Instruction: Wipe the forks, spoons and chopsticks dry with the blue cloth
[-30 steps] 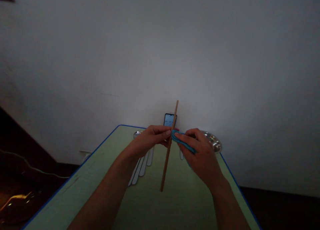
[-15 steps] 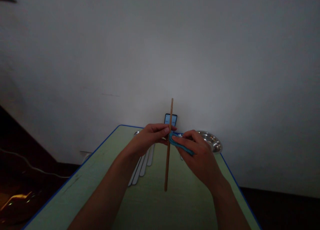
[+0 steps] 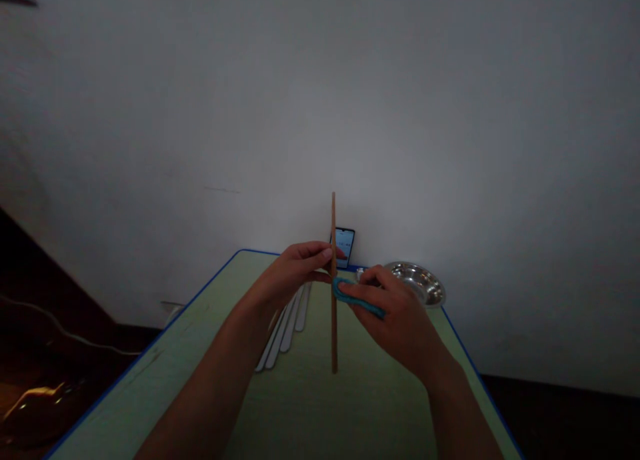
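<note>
The wooden stick [image 3: 334, 340] is standing almost plumb now, having swung upright from the lean it showed a moment ago, and the left hand [image 3: 293, 277] is keeping it that way. That hand is closing around the stick's upper part, with the fingers curling in and the thumb lying along the top, and most of the stick is running down past the hand toward the worktop [image 3: 150, 373] without appearing to touch it. The right hand [image 3: 397, 317] is gripping a teal strip [image 3: 357, 301], probably a soft modelling material, between thumb and fingers, and is pressing its bent end against the stick just below the left hand. Whether the strip is wrapping right around the stick cannot be told, because the fingers are hiding the far side. Beyond the right hand, a steel dish [image 3: 433, 293] is sitting at the far corner of the worktop, its shiny bowl catching the light, though the angle and the dimness are hiding whatever it may hold. Left of the stick and below the left hand, white flat sticks [image 3: 287, 333] are lying side by side, while a phone [image 3: 345, 247] is propped upright just beyond the left hand, its screen glowing.
</note>
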A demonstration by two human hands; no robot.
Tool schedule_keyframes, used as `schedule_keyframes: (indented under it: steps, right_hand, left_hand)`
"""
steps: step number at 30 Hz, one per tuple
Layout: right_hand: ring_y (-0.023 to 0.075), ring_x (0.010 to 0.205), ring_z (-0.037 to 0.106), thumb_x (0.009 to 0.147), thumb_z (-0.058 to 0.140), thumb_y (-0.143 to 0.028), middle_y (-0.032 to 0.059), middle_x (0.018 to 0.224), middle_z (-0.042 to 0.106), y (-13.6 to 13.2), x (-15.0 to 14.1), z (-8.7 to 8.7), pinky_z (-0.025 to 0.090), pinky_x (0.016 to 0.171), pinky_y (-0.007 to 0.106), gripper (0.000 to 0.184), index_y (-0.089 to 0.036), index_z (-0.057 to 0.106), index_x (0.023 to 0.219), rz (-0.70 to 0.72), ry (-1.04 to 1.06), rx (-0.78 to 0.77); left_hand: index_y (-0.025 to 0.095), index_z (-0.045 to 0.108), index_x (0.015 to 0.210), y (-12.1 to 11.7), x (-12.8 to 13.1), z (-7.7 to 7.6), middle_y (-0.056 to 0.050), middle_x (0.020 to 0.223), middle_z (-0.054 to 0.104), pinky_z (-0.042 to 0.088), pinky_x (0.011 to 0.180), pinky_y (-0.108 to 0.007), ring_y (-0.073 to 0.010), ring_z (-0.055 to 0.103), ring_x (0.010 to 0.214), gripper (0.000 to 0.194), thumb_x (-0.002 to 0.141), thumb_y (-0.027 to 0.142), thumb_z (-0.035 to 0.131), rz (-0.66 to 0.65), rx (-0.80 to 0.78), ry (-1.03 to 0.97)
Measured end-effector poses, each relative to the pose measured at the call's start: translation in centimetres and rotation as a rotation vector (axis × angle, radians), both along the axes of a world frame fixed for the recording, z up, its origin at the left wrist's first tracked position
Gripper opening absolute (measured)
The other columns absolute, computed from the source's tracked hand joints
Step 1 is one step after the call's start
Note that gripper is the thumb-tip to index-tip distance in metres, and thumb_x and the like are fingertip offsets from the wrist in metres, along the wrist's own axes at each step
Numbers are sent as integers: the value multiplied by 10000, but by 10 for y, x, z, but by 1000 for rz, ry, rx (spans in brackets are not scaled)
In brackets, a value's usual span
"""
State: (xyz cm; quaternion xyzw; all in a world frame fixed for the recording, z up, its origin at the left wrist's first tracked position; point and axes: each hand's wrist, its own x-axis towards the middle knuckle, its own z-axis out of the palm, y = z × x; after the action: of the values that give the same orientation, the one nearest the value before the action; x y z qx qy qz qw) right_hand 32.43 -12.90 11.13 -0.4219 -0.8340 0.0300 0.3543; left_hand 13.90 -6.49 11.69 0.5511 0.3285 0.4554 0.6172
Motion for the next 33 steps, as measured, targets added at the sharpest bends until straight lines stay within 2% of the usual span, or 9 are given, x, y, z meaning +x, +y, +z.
schedule_keyframes:
  steps: [12,17,33]
  right_hand:
    - [141,798,512,828,545,-201,33,897,541,-2,4,-3,455,712,306,260,-265,640,1061,39,-54,-10]
    - [144,802,507,821,548,-191,32,902,537,-3,4,-3,448,713,311,266,-269,641,1057,42,-66,-27]
    - [135,786,520,791,552,-140,17,878,540,-4,4,3,436,684,291,310,-288,647,1046,94,-124,-57]
  left_hand:
    - [161,693,844,1,-3,1,-28,750,653,498,670,-273,-140,591,714,191,718,304,685,54,-3,-53]
    - [161,691,837,4,-5,-1,-20,742,653,500,660,-249,-124,590,703,171,721,287,685,75,-21,-77]
    - [157,693,814,9,-16,2,-13,726,657,503,650,-233,-110,589,677,129,730,251,670,116,-34,-137]
